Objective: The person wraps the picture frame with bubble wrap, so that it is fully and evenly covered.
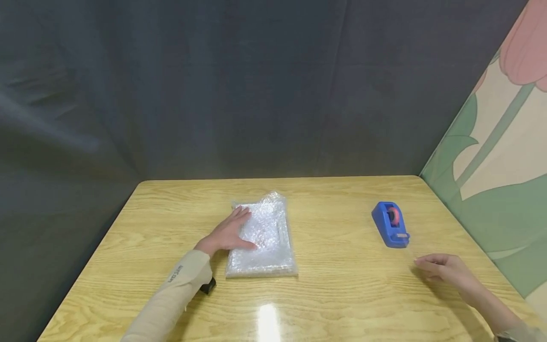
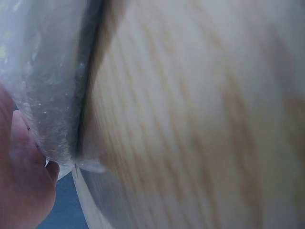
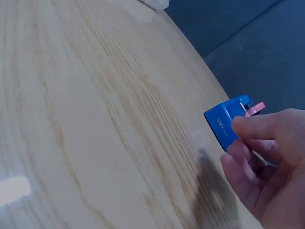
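A flat rectangular package in bubble wrap (image 1: pixel 267 261) lies on the table in the head view. My left hand (image 1: pixel 228 234) rests on its left side, fingers spread over the wrap. The left wrist view shows part of that hand (image 2: pixel 26 181) against the package's edge. To the right stands a blue tape dispenser (image 1: pixel 390 228) with a pink-cored roll. My right hand (image 1: pixel 446 273), just in front of it, pinches the end of a clear tape strip (image 1: pixel 411 254) between thumb and fingers. The strip is faint and appears to run back to the dispenser.
The wooden table (image 1: pixel 333 294) carries both things. A dark curtain (image 1: pixel 273 95) hangs behind its far edge, and a flower-patterned wall panel (image 1: pixel 500 156) stands along the right. Beneath the left forearm a small black object (image 1: pixel 208 286) shows.
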Tool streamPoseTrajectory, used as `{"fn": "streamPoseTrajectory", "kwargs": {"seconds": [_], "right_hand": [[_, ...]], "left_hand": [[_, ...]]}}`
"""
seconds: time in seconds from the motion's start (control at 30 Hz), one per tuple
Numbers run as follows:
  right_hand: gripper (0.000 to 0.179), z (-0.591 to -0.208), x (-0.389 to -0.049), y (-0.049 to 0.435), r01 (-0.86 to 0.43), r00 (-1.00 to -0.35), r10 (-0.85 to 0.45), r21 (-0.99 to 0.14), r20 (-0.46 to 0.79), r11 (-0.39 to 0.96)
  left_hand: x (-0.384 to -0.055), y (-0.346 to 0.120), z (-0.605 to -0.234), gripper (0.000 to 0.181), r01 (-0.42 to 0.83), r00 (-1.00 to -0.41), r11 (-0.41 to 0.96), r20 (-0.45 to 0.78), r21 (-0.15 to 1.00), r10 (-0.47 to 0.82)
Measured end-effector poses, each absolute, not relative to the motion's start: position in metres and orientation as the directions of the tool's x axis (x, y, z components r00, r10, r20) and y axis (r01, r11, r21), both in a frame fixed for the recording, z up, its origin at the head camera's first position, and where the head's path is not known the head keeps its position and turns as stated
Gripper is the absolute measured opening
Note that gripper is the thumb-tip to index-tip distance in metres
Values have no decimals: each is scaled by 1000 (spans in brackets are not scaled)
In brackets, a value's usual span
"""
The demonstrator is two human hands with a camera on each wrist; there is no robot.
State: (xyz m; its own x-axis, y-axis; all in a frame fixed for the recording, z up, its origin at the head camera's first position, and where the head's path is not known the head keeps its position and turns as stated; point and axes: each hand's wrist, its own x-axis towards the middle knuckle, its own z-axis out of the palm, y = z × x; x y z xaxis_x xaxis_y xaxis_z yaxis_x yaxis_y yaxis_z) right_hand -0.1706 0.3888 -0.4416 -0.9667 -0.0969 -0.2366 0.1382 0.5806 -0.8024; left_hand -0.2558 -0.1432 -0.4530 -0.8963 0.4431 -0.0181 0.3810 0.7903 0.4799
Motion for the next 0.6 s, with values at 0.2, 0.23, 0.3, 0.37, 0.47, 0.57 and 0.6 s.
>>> {"fn": "streamPoseTrajectory", "kwargs": {"seconds": [0.2,0.23,0.3,0.37,0.47,0.57,0.6], "right_hand": [[40,-451,-175,380,222,-954,-44,-792,-298,569],[39,-453,-176,378,221,-955,-34,-784,-295,580],[38,-456,-177,375,206,-964,-8,-763,-267,613],[35,-459,-178,374,189,-971,9,-744,-239,640],[29,-460,-180,374,174,-973,1,-739,-229,650],[25,-459,-182,378,158,-970,-43,-748,-241,645],[24,-459,-182,380,157,-966,-60,-756,-250,635]], "left_hand": [[-256,-144,-453,101,377,-899,793,-17,478,438],[-256,-144,-453,101,379,-899,793,-14,477,438],[-256,-144,-453,101,380,-899,791,-8,479,437],[-256,-144,-453,101,382,-899,791,-7,478,439],[-256,-145,-453,101,384,-896,788,-13,481,445],[-256,-145,-453,102,380,-897,791,-18,479,442],[-256,-146,-453,102,379,-898,791,-17,480,441]]}}
